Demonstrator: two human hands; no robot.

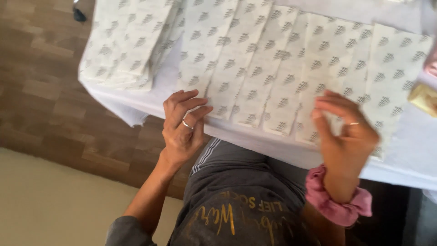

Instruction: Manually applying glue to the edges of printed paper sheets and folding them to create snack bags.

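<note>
Person sat at a worktop (pixel 273 150) covered in white cloth, a row of overlapping white paper bags (pixel 255 68) with a grey printed motif fanned out along its near edge. Left hand (pixel 182 127) rested at the edge, fingers (pixel 193 107) loosely spread and touching the bottom of the leftmost bag in the row, holding nothing; a ring showed on one finger. Right hand (pixel 346 132) hovered over the right end of the row, fingers curled narrow as if pinching a bag edge, but motion blur meant I could not tell whether anything was gripped. A pink scrunchie (pixel 334 200) sat on the right wrist. To do this well, I judged the left hand should pin the row flat while the right squared one bag at a time, keeping overlaps even. Count: roughly nine bags in the fanned row, exact number unclear where they overlapped; one separate stack of bags (pixel 123 45) at the left corner; one small yellowish block (pixel 424 98) at right; two hands. Wood floor (pixel 41 91) lay to the left.
</note>
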